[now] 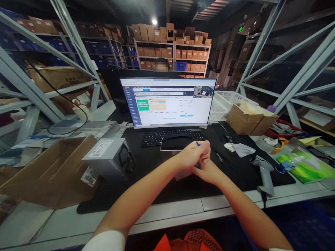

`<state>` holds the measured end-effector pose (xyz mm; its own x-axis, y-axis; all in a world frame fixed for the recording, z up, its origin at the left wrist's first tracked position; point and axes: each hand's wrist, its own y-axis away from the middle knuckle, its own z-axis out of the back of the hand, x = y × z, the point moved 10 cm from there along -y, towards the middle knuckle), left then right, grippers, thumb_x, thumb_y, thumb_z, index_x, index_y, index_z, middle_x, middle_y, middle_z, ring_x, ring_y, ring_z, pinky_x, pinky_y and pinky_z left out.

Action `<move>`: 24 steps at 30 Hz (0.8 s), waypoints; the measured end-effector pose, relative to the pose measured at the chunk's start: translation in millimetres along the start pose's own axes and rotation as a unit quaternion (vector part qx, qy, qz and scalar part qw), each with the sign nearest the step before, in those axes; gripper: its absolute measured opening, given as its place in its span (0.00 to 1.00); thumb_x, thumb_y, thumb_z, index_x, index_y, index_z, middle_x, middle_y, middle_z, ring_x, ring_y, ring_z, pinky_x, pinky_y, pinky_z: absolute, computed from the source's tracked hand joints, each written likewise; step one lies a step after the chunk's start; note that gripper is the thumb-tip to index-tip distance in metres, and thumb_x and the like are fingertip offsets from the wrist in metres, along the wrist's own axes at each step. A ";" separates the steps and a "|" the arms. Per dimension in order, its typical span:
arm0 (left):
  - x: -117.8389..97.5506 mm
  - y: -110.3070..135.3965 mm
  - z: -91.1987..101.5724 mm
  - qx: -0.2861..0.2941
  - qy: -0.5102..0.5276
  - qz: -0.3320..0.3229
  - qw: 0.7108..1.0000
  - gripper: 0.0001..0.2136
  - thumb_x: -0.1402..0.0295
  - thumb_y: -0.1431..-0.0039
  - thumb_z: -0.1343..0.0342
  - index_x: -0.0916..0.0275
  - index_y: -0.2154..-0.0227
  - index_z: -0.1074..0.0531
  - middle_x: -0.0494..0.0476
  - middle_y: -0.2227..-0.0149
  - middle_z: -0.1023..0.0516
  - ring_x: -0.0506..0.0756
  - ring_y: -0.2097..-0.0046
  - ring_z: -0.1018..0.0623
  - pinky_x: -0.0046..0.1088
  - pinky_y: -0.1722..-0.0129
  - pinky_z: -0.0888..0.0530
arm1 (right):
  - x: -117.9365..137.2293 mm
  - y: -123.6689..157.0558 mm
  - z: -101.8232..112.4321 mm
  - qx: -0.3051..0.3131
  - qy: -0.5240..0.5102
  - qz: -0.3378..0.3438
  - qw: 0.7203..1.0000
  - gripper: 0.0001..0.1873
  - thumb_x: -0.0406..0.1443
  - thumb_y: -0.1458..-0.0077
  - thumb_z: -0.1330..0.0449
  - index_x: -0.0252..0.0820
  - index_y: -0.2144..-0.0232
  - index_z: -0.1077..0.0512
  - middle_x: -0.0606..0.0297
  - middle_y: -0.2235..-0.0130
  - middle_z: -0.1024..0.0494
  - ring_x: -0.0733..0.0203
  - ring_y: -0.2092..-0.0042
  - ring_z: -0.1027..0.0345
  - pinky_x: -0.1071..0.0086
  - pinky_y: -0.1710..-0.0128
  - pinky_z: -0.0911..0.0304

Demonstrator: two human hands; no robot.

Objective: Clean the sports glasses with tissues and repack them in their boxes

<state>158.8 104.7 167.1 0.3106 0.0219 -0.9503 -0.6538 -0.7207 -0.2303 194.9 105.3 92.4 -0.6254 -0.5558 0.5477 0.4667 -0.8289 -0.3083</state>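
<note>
My left hand (pixel 193 153) and my right hand (pixel 208 170) meet above the black desk mat (pixel 154 188), fingers closed. A small blue tip (pixel 198 143) shows at the top of my left hand; the rest of it is hidden. Under the hands a pale, flat-looking thing (pixel 182 173) partly shows, and I cannot make out its kind. Just beyond lies a dark object with a white edge (pixel 176 143), in front of the black keyboard (pixel 153 138). To the right of my hands rests a black pen (pixel 218 155).
A grey product box (pixel 106 160) and an open cardboard carton (pixel 52 167) stand left. The monitor (pixel 170 104) is behind the keyboard. On the right are a mouse (pixel 228 138), a white cloth (pixel 243 150), a barcode scanner (pixel 264 174) and a green tissue pack (pixel 309 167). Someone's head shows behind the monitor.
</note>
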 end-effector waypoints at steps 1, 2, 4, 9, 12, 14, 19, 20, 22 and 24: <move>0.7 -0.6 -3.9 0.017 -0.036 -0.002 0.999 0.25 0.44 0.39 0.47 0.61 0.78 0.39 0.49 0.78 0.36 0.49 0.75 0.31 0.27 0.72 0.33 | -4.0 -0.5 -4.7 0.007 -0.009 -0.024 1.000 0.27 0.49 0.38 0.44 0.37 0.45 0.31 0.48 0.47 0.25 0.45 0.47 0.28 0.58 0.52 0.32; -1.3 1.6 -0.3 0.020 -0.083 -0.016 0.996 0.24 0.44 0.38 0.47 0.62 0.74 0.34 0.53 0.73 0.30 0.50 0.72 0.28 0.28 0.69 0.31 | -11.2 1.5 -5.9 0.004 -0.015 -0.049 0.999 0.24 0.48 0.37 0.45 0.38 0.47 0.30 0.49 0.50 0.23 0.46 0.50 0.26 0.58 0.54 0.31; -11.6 12.2 27.3 -0.017 -0.216 -0.071 0.974 0.21 0.47 0.38 0.47 0.62 0.61 0.29 0.62 0.56 0.24 0.55 0.61 0.22 0.33 0.60 0.26 | -33.3 13.4 -1.9 -0.017 -0.035 -0.096 0.995 0.19 0.45 0.36 0.45 0.40 0.50 0.28 0.53 0.53 0.20 0.48 0.53 0.25 0.59 0.54 0.32; -4.9 38.2 149.7 -0.210 -0.616 -0.007 0.759 0.16 0.53 0.38 0.46 0.61 0.62 0.25 0.68 0.37 0.32 0.70 0.32 0.40 0.60 0.35 0.43 | -101.7 72.8 -3.7 -0.060 -0.104 -0.251 0.960 0.16 0.42 0.38 0.46 0.42 0.53 0.26 0.60 0.64 0.18 0.54 0.65 0.23 0.63 0.62 0.32; 16.2 32.4 191.4 -0.220 -0.625 0.040 0.748 0.16 0.51 0.44 0.42 0.61 0.70 0.26 0.69 0.38 0.30 0.72 0.32 0.40 0.61 0.35 0.42 | -111.6 94.3 -6.5 -0.120 -0.128 -0.264 0.949 0.15 0.40 0.43 0.43 0.41 0.55 0.26 0.61 0.67 0.19 0.56 0.68 0.25 0.65 0.65 0.32; 18.4 23.3 195.7 -0.207 -0.596 0.018 0.776 0.17 0.50 0.46 0.42 0.60 0.77 0.31 0.67 0.42 0.26 0.68 0.37 0.32 0.55 0.36 0.37 | -110.3 99.0 -8.2 -0.145 -0.125 -0.255 0.948 0.15 0.39 0.45 0.42 0.41 0.57 0.25 0.61 0.65 0.19 0.56 0.65 0.26 0.65 0.63 0.33; -42.8 43.5 176.8 -0.296 -0.504 -0.133 0.800 0.18 0.57 0.40 0.47 0.58 0.81 0.40 0.60 0.53 0.18 0.59 0.49 0.21 0.44 0.42 0.29 | -118.8 105.2 -13.3 -0.167 -0.137 -0.270 0.938 0.12 0.41 0.45 0.43 0.41 0.61 0.25 0.64 0.69 0.22 0.58 0.67 0.30 0.66 0.64 0.36; -57.5 55.9 170.5 -0.318 -0.502 -0.145 0.791 0.17 0.58 0.39 0.47 0.59 0.81 0.40 0.59 0.53 0.18 0.59 0.50 0.20 0.43 0.43 0.28 | -122.0 107.3 -13.6 -0.173 -0.142 -0.275 0.935 0.12 0.41 0.44 0.43 0.42 0.62 0.25 0.65 0.70 0.23 0.58 0.67 0.30 0.67 0.64 0.36; -79.6 82.0 152.1 -0.331 -0.529 -0.140 0.768 0.16 0.60 0.38 0.46 0.59 0.80 0.38 0.58 0.52 0.18 0.60 0.49 0.20 0.44 0.46 0.26 | -127.9 111.8 -13.7 -0.187 -0.152 -0.287 0.927 0.12 0.42 0.44 0.43 0.42 0.63 0.26 0.66 0.72 0.24 0.59 0.69 0.30 0.68 0.66 0.37; -90.8 110.5 129.9 -0.318 -0.546 -0.144 0.762 0.16 0.63 0.38 0.45 0.58 0.80 0.40 0.56 0.52 0.18 0.61 0.45 0.21 0.45 0.43 0.28 | -132.6 116.4 -12.7 -0.202 -0.160 -0.302 0.918 0.11 0.43 0.43 0.43 0.43 0.64 0.28 0.68 0.75 0.25 0.59 0.71 0.31 0.68 0.68 0.38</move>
<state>-31.2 113.1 200.7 -0.6074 0.5554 -0.5680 -0.0935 -0.7600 -0.6432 324.1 81.7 -26.0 -0.4479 0.0054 0.8941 -0.2145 -0.9714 -0.1016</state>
